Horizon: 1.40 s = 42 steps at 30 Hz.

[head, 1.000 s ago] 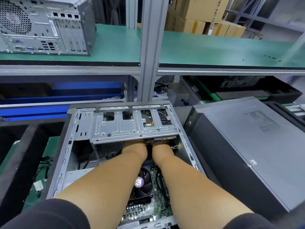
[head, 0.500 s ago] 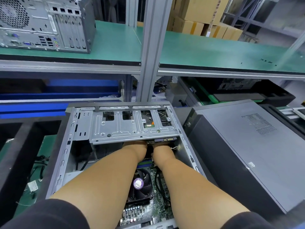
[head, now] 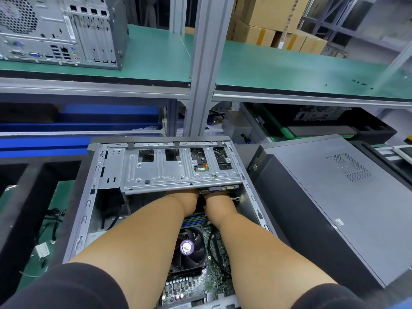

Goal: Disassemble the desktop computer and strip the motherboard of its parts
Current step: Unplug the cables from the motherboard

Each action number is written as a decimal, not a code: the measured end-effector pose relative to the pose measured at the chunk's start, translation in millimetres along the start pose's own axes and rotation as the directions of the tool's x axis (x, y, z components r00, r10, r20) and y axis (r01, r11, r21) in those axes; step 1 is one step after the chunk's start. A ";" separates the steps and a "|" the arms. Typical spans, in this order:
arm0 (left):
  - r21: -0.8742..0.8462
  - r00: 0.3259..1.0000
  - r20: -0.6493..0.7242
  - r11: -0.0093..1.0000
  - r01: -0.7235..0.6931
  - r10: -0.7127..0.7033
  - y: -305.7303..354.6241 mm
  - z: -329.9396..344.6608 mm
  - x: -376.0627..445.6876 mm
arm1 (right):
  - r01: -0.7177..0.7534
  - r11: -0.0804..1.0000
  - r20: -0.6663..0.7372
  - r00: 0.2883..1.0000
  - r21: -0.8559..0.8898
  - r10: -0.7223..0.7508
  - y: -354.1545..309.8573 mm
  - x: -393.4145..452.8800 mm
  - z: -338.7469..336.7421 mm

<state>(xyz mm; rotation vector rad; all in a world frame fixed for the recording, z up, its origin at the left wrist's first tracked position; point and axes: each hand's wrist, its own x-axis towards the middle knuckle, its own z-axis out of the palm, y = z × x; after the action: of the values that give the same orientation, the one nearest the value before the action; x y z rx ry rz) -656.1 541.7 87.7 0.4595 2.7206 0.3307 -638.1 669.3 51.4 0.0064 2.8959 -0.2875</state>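
Both hands, left hand [head: 189, 198] and right hand [head: 219, 200], reach under the drive cage [head: 178, 172]; fingers hidden, grip unclear. Open case [head: 89, 210] walls hem both forearms, fan [head: 189, 248] between them.

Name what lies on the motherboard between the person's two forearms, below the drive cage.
In the head view, the CPU cooler fan with its purple round label sits between the forearms, and the memory sticks lie just beyond it, toward the drive cage.

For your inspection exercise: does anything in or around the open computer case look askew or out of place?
Nothing is plainly damaged. The drive cage sits tilted across the open case, and loose cables lie outside on the left.
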 end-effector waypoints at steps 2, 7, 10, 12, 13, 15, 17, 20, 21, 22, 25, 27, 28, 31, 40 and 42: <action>-0.014 1.000 0.005 1.000 -0.004 0.004 -0.7 -0.6 -1.2 | 0.022 1.000 -0.018 1.000 -0.011 -0.022 0.5 -1.1 0.6; -0.031 1.000 0.006 1.000 -0.003 0.003 -2.6 0.1 -1.6 | 0.035 0.999 -0.040 0.999 -0.009 -0.036 0.0 -2.2 0.0; -0.054 1.000 0.008 0.998 0.012 -0.012 -2.3 1.2 0.7 | 0.024 1.000 -0.050 0.998 0.011 -0.024 0.4 -2.9 -0.1; -0.079 0.999 0.007 0.996 0.035 -0.034 -1.2 0.5 0.4 | 0.019 1.000 -0.045 0.999 0.009 -0.019 0.3 -3.3 -0.1; -0.095 0.999 0.007 0.995 0.041 -0.041 -0.5 0.3 -0.1 | 0.018 1.000 -0.046 0.999 0.007 -0.018 0.5 -3.3 0.2; -0.117 0.999 0.004 0.992 0.048 -0.048 0.0 -0.3 -1.0 | 0.018 1.000 -0.046 0.999 -0.003 -0.018 0.7 -3.0 0.4; -0.122 0.999 -0.008 0.992 0.042 -0.044 -1.1 -0.2 -1.4 | 0.020 1.000 -0.026 0.999 -0.006 -0.020 0.1 -3.0 1.1; -0.099 0.999 -0.013 0.995 0.032 -0.034 -2.4 0.7 -2.5 | 0.015 1.000 0.029 0.999 0.018 -0.016 -1.5 -1.2 1.6; -0.075 1.000 0.002 0.997 0.032 -0.031 -1.1 -0.1 -3.0 | 0.009 1.000 0.039 0.999 0.030 -0.010 -1.7 0.1 1.6; -0.043 0.999 0.023 0.999 0.028 -0.027 -0.3 0.7 -3.4 | -0.001 0.999 0.047 0.999 0.038 -0.001 -2.5 0.4 1.1; -0.012 0.999 0.027 1.000 0.028 -0.027 1.6 2.9 -2.1 | -0.031 0.999 0.062 0.998 0.038 0.029 -3.4 1.9 0.8; -0.064 0.999 -0.027 0.997 0.045 -0.047 3.0 2.4 -1.3 | -0.054 0.998 0.066 0.997 0.044 0.051 -3.4 1.8 1.0; -0.083 0.997 -0.062 0.996 0.036 -0.042 2.7 3.0 0.1 | -0.060 0.997 0.066 0.996 0.048 0.057 -4.0 1.2 0.6; -0.130 0.982 -0.187 0.991 -0.005 -0.020 1.6 3.9 0.2 | -0.035 0.999 0.056 0.998 0.031 0.033 -3.6 0.0 1.5; -0.191 0.991 -0.051 0.975 0.113 -0.125 1.4 -1.0 -2.9 | 0.032 0.998 0.023 0.999 -0.050 -0.031 -3.9 -3.4 -0.6; -0.130 0.995 -0.030 0.987 0.096 -0.100 0.7 -1.1 -2.0 | 0.046 0.997 0.020 0.999 -0.060 -0.045 -3.8 -3.5 0.3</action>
<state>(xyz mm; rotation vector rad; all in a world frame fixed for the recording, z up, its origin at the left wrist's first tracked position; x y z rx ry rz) -654.6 541.5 89.5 0.2857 2.7247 0.4887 -634.8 665.6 52.6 -0.0720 2.8880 -0.2068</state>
